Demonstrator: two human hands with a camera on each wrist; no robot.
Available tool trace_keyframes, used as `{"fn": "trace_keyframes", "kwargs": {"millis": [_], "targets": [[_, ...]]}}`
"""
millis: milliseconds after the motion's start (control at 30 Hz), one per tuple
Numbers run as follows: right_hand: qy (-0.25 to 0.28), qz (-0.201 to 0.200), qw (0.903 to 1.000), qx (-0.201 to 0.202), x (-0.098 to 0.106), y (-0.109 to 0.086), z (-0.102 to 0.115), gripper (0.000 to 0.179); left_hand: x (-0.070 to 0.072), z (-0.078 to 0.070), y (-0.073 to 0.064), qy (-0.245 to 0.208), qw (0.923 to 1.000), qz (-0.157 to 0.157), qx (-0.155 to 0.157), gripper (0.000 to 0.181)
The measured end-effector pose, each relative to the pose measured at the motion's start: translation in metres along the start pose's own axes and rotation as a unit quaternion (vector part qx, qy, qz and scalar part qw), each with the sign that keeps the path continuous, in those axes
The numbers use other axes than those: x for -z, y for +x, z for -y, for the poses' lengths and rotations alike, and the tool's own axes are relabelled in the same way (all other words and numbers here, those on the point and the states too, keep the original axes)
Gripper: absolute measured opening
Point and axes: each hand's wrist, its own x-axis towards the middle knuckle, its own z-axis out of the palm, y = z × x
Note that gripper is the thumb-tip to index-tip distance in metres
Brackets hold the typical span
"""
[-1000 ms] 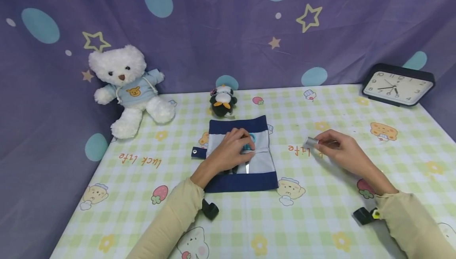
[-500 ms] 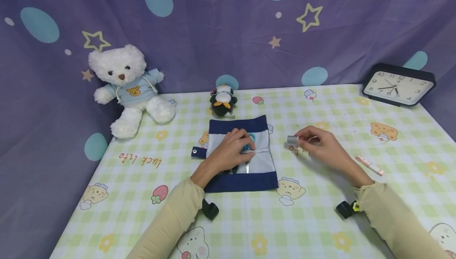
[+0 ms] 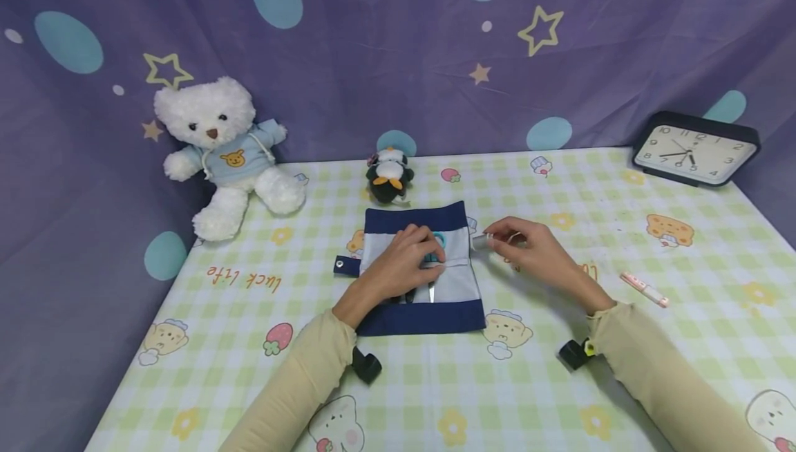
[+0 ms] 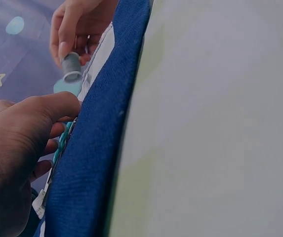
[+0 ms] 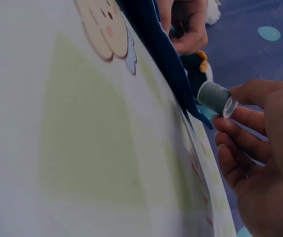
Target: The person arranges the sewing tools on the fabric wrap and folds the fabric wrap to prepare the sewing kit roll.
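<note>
My right hand pinches a spool of grey thread between thumb and fingertips, just off the right edge of an opened fabric pouch. The pouch has navy bands and a pale middle. Across that middle lies my left hand, thumb and curled fingers pinching the pocket edge. Teal-handled scissors show beside its fingers, partly covered by them. A slim silver piece and something black lie below the hand. In the left wrist view the spool hangs end-down above the pouch's far side.
A pink-and-white stick-shaped item lies right of my right hand. Behind the pouch sits a plush penguin, with a white teddy bear at the back left. A black clock stands at the back right. The pouch's snap strap sticks out left.
My right hand has carried the thread spool leftward to the pouch's edge, uncovering the pink-and-white stick-shaped item. My left hand stays on the pouch.
</note>
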Motion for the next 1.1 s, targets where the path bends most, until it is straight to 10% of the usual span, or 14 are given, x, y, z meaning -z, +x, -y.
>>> {"fn": "trace_keyframes", "kwargs": {"millis": [1100], "targets": [[-0.117, 0.066, 0.9825, 0.129, -0.025, 0.026, 0.012, 0.018, 0.000, 0.002, 0.000, 0.011, 0.9992, -0.026, -0.027, 0.006]]}}
